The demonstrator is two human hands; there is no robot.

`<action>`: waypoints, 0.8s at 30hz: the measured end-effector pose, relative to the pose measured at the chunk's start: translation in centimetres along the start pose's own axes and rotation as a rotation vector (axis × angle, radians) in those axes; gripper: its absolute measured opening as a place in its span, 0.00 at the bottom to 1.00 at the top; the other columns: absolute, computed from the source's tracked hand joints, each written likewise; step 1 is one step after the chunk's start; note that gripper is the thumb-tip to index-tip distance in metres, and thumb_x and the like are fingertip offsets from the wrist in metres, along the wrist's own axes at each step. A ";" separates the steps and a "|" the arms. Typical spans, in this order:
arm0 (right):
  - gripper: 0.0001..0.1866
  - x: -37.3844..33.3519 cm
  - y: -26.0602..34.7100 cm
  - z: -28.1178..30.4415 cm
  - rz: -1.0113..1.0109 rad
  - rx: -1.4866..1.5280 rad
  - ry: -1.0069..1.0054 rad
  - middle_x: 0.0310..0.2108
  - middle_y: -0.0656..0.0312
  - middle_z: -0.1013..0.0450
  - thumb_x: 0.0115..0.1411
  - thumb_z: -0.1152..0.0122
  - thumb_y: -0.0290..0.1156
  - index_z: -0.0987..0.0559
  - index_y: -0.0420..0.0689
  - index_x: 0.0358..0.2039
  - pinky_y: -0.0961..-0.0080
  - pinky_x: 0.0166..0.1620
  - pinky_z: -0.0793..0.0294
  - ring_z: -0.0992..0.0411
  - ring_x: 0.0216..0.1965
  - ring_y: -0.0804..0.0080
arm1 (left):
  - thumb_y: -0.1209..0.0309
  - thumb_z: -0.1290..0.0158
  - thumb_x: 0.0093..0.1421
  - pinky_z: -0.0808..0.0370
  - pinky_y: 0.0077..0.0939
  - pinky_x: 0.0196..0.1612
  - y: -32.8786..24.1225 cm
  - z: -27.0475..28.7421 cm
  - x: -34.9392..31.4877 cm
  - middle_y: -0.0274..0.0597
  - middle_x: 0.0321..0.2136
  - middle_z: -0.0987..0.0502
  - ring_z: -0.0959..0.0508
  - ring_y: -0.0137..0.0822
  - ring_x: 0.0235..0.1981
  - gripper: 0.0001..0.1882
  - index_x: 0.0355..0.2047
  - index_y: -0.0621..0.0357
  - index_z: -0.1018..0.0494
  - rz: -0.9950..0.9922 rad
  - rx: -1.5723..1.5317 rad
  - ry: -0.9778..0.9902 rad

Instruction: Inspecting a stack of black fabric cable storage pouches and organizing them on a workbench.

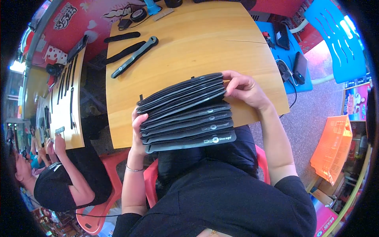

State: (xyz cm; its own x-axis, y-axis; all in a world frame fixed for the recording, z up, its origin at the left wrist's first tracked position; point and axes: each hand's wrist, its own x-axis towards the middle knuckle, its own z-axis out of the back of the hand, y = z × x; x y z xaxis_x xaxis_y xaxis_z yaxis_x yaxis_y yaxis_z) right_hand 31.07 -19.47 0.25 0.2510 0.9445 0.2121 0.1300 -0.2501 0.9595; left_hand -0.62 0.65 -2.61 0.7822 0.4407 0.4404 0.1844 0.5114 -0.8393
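A thick stack of black and grey storage straps (185, 112) spans the space between my two hands, over the table's near edge and my lap. The straps lie one over another, fanned toward me, with light printing on the nearest ones. My left hand (139, 128) is closed round the stack's left end, thumb on top. At the far right corner, my right hand (244, 89) pinches the ends of the upper straps. Farther off on the left lie a grey-and-black strap (134, 58) and a plain black strap (121, 37).
The wooden table (189, 43) carries a blue object (152, 7) and a black cable (125, 23) at its far edge. A blue stool (290, 55) with electronics stands right, near an orange box (331, 148). On the left, another person (59, 181) works at a second table (75, 118) holding straps.
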 end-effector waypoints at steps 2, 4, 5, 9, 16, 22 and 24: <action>0.09 -0.1 -0.1 0.3 -0.018 -0.017 0.019 0.45 0.59 0.25 0.52 0.34 0.20 0.18 0.47 0.33 0.74 0.58 0.37 0.31 0.53 0.70 | 0.76 0.34 0.46 0.35 0.45 0.60 0.2 0.0 -0.1 0.55 0.59 0.45 0.39 0.53 0.60 0.41 0.56 0.42 0.45 -0.010 -0.017 -0.003; 0.11 -0.1 0.5 0.7 -0.041 -0.051 0.068 0.48 0.59 0.27 0.49 0.31 0.21 0.18 0.47 0.34 0.74 0.58 0.37 0.32 0.54 0.69 | 0.75 0.34 0.46 0.35 0.46 0.60 0.4 0.0 -0.2 0.55 0.59 0.45 0.39 0.53 0.60 0.41 0.56 0.43 0.45 -0.020 -0.035 -0.007; 0.13 -0.1 0.9 0.9 -0.064 -0.086 0.117 0.51 0.59 0.28 0.47 0.29 0.21 0.18 0.46 0.34 0.73 0.59 0.38 0.33 0.55 0.69 | 0.75 0.34 0.46 0.35 0.45 0.60 0.4 -0.1 -0.2 0.55 0.58 0.45 0.39 0.53 0.60 0.41 0.56 0.43 0.45 -0.034 -0.028 -0.013; 0.17 -0.3 1.5 0.7 -0.061 -0.165 0.118 0.56 0.59 0.32 0.42 0.25 0.22 0.18 0.47 0.35 0.73 0.60 0.39 0.34 0.57 0.70 | 0.74 0.32 0.45 0.36 0.45 0.60 0.0 0.0 0.2 0.55 0.58 0.44 0.39 0.53 0.60 0.42 0.56 0.44 0.45 -0.070 0.047 0.008; 0.14 -0.2 1.7 -0.1 -0.102 -0.086 0.066 0.58 0.60 0.35 0.47 0.29 0.21 0.19 0.47 0.35 0.75 0.59 0.38 0.34 0.56 0.72 | 0.74 0.31 0.43 0.36 0.46 0.60 0.2 -0.1 0.2 0.56 0.59 0.44 0.39 0.53 0.60 0.44 0.57 0.44 0.45 -0.121 0.031 -0.005; 0.08 -0.4 0.7 0.0 -0.110 0.041 0.049 0.55 0.58 0.32 0.53 0.35 0.20 0.19 0.47 0.34 0.75 0.58 0.38 0.34 0.55 0.72 | 0.76 0.34 0.46 0.35 0.45 0.60 0.2 0.0 0.0 0.56 0.60 0.46 0.39 0.53 0.61 0.42 0.57 0.42 0.45 -0.036 -0.015 0.007; 0.07 -0.4 0.3 0.3 -0.101 0.077 0.059 0.55 0.57 0.32 0.54 0.36 0.20 0.19 0.47 0.32 0.75 0.59 0.38 0.34 0.56 0.71 | 0.76 0.35 0.47 0.35 0.46 0.60 0.1 -0.2 0.2 0.56 0.60 0.47 0.39 0.53 0.61 0.41 0.57 0.42 0.45 -0.090 -0.016 0.016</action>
State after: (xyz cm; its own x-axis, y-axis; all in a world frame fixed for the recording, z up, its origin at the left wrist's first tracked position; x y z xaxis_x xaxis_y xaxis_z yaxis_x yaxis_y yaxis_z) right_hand 31.27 -20.00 0.38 0.1764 0.9760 0.1278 0.2259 -0.1666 0.9598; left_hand -0.31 0.68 -2.63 0.7714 0.3816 0.5093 0.2638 0.5366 -0.8016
